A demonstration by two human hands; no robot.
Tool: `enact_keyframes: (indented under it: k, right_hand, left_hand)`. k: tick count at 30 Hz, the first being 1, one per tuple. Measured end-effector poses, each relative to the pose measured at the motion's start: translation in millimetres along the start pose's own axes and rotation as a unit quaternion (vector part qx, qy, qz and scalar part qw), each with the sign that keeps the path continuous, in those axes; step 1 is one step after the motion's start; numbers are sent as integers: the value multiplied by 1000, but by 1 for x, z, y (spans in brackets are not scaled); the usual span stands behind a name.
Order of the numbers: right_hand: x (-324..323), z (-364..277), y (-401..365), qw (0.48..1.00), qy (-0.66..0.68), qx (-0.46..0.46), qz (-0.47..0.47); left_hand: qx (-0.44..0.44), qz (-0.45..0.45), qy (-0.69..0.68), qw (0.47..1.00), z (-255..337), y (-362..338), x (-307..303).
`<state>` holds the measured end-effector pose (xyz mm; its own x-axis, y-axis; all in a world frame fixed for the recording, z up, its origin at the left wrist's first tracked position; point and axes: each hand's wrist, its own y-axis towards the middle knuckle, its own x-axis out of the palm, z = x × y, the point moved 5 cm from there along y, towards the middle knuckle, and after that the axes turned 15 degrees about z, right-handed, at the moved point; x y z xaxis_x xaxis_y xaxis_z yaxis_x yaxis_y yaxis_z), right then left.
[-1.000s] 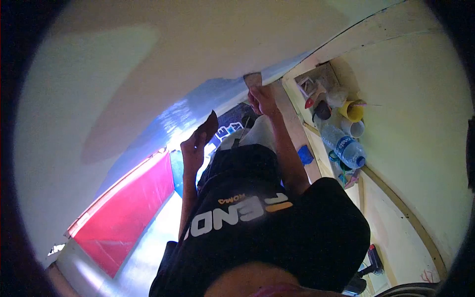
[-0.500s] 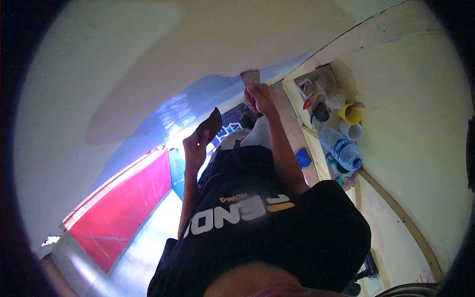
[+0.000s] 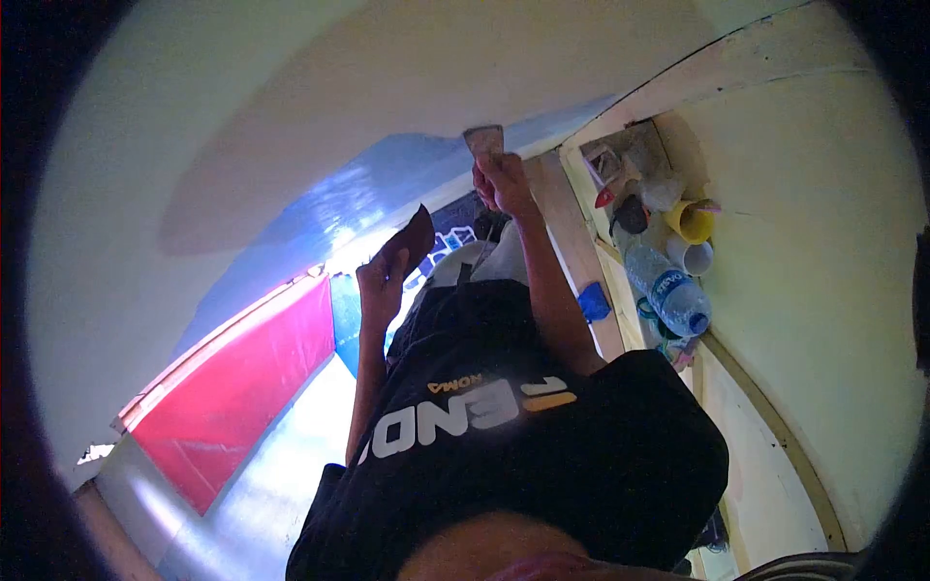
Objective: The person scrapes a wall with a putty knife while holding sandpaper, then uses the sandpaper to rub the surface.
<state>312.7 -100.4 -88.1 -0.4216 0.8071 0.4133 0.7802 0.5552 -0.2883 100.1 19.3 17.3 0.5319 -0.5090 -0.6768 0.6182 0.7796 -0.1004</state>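
Observation:
My right hand (image 3: 503, 186) is closed round the handle of a putty knife (image 3: 485, 141). The knife's wide, worn blade points up and overlaps the lower edge of the pale wall surface (image 3: 387, 77), where a glossy blue-grey patch (image 3: 363, 184) shows. Lower and to the left, my left hand (image 3: 382, 281) grips a dark brown, curved flat piece (image 3: 415, 240) between thumb and fingers. It has a pointed upper end; whether it is sandpaper or a stiff sheet, I cannot tell.
To the right, a recessed shelf holds a clear plastic bottle (image 3: 670, 290), a yellow cup (image 3: 692, 222), a white cup (image 3: 692, 256) and plastic bags. A blue crumpled item (image 3: 593, 303) lies by a wooden strip. A red panel (image 3: 237, 382) stands at lower left.
My right hand and the putty knife have shifted slightly left and up in view. My left hand still holds the dark piece, almost unmoved.

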Motion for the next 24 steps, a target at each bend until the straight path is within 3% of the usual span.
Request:
enact_keyframes:
  k: [2, 5, 6, 8, 11, 14, 18, 21, 22, 24]
  right_hand:
    - [-7, 21, -1, 1000, 4, 29, 7]
    - [-8, 7, 0, 997, -72, -11, 16]
    - [-14, 17, -6, 998, -53, 15, 13]
    - [-18, 28, -2, 999, -15, 47, 7]
    - [0, 10, 6, 1000, 1, 11, -16]
    - [1, 15, -3, 999, 1, 34, 3]
    - [1, 7, -3, 999, 17, 44, 6]
    - [9, 4, -10, 999, 35, 12, 18]
    - [8, 10, -11, 998, 32, 42, 20]
    - [9, 14, -12, 995, 26, 97, 20]
  left_hand:
    - [32, 26, -47, 998, 5, -4, -1]
    - [50, 22, 6, 998, -12, -5, 1]
    - [-60, -1, -18, 998, -22, -7, 4]
    - [36, 32, -35, 998, -3, -7, 4]
    - [58, 47, -39, 996, -2, -7, 2]
    - [15, -1, 19, 1000, -14, -7, 1]
    - [73, 58, -43, 995, 1, -7, 1]
    - [2, 15, -7, 1000, -8, -13, -2]
    - [-24, -3, 5, 1000, -4, -8, -2]
    - [24, 21, -23, 999, 9, -8, -5]
